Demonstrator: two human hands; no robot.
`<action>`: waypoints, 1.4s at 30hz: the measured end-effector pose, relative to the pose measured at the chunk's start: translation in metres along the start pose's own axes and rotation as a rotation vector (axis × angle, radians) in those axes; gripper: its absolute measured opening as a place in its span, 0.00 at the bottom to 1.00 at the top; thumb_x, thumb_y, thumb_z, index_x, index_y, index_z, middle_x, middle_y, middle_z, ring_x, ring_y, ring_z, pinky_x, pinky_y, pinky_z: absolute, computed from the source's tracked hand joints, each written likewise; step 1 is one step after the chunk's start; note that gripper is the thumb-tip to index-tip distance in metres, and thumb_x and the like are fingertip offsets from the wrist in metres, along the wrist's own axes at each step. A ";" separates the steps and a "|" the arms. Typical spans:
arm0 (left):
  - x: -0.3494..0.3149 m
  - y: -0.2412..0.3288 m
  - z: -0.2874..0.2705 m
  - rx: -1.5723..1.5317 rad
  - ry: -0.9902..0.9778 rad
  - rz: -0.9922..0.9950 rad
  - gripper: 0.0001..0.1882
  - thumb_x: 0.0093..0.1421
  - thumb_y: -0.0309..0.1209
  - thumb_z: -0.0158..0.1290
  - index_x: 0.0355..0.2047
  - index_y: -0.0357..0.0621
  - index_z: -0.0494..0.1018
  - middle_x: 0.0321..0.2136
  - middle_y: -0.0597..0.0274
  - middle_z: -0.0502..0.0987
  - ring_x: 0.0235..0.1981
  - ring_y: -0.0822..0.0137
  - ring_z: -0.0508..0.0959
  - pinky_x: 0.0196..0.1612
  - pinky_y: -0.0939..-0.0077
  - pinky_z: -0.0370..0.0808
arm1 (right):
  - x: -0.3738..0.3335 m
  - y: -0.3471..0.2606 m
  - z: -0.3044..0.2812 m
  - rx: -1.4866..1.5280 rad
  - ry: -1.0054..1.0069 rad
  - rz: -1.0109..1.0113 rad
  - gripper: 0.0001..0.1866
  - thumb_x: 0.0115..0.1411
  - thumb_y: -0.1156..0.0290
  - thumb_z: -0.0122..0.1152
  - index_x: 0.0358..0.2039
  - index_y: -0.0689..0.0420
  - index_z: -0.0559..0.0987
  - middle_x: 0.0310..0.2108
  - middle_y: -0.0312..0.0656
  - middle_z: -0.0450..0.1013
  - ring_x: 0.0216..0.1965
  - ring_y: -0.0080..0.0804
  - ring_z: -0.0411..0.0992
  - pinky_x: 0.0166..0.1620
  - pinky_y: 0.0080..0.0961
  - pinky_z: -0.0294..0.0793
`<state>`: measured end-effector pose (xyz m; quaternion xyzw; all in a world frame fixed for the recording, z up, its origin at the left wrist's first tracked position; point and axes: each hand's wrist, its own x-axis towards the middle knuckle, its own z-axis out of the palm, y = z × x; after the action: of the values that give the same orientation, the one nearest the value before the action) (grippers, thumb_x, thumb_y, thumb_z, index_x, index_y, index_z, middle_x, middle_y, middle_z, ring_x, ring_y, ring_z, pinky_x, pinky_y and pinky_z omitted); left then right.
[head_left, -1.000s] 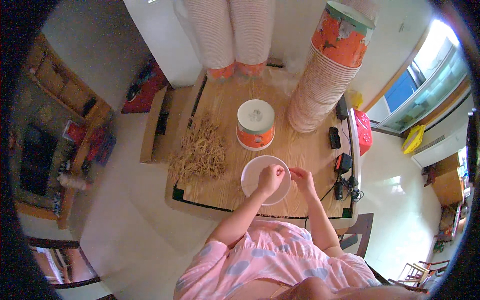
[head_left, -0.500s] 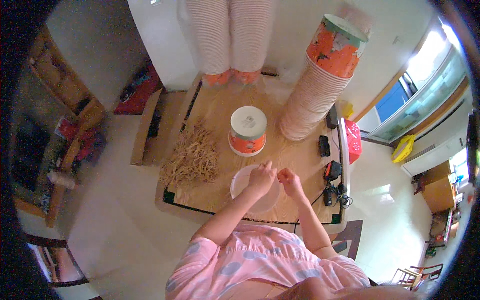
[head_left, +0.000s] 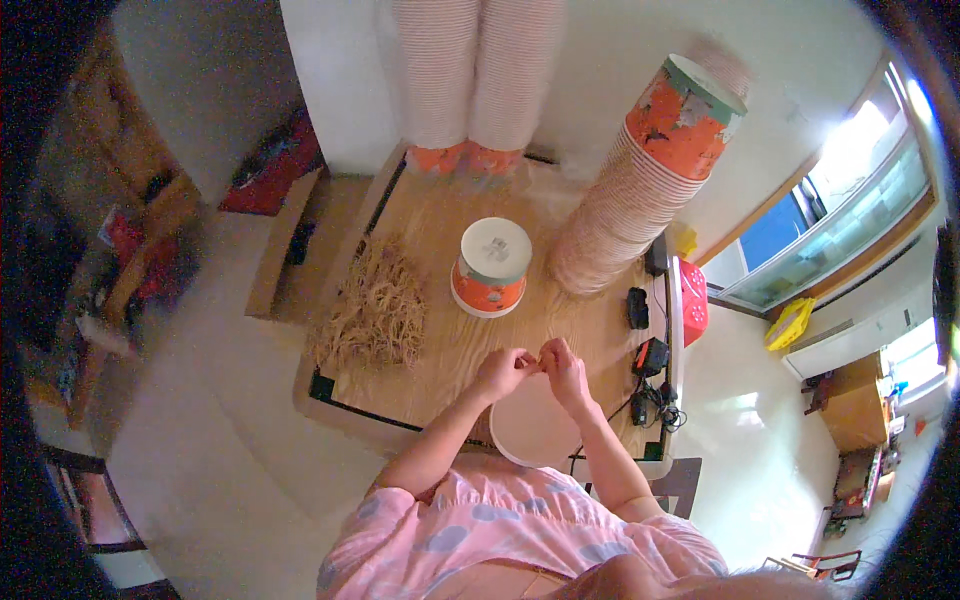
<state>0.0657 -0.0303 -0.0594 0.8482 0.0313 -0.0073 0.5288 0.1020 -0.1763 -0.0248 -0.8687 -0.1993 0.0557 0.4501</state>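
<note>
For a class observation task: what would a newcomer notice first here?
Probably the tall tub stack, orange and green on top, at far right on the table. Then tangled tan strands at left, and left hand and right hand close together by the white tub in front.

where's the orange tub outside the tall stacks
In the head view, the upturned orange tub stands on the table between the tangled tan pile on the left and the tall tub stack on the right.
</note>
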 end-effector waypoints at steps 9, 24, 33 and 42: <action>0.005 -0.014 0.014 -0.223 0.067 -0.046 0.12 0.47 0.38 0.58 0.25 0.40 0.76 0.18 0.59 0.76 0.19 0.70 0.74 0.25 0.75 0.70 | 0.002 0.006 0.005 0.224 0.002 0.023 0.04 0.55 0.74 0.52 0.28 0.61 0.72 0.25 0.42 0.72 0.26 0.29 0.70 0.28 0.24 0.68; 0.000 -0.008 0.017 -0.215 0.114 -0.009 0.09 0.47 0.34 0.57 0.24 0.41 0.76 0.16 0.58 0.75 0.17 0.72 0.73 0.23 0.76 0.69 | 0.004 0.014 0.006 -0.086 0.010 0.024 0.13 0.57 0.65 0.50 0.25 0.63 0.70 0.16 0.43 0.65 0.20 0.23 0.64 0.25 0.22 0.65; -0.004 -0.010 0.012 -0.254 0.105 -0.015 0.12 0.48 0.35 0.58 0.19 0.38 0.73 0.14 0.64 0.73 0.16 0.75 0.70 0.22 0.78 0.68 | -0.002 0.014 0.007 0.186 -0.062 0.038 0.08 0.57 0.72 0.48 0.23 0.61 0.67 0.21 0.37 0.64 0.25 0.22 0.61 0.31 0.20 0.64; -0.011 -0.009 -0.054 0.179 -0.128 0.304 0.09 0.47 0.35 0.57 0.20 0.42 0.73 0.26 0.62 0.70 0.29 0.67 0.72 0.33 0.73 0.70 | -0.001 0.016 0.003 0.086 -0.076 0.040 0.05 0.55 0.73 0.52 0.29 0.61 0.73 0.25 0.38 0.72 0.28 0.24 0.69 0.34 0.21 0.68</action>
<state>0.0528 0.0219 -0.0432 0.8847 -0.1316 0.0162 0.4469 0.1046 -0.1826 -0.0400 -0.8497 -0.1962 0.1060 0.4778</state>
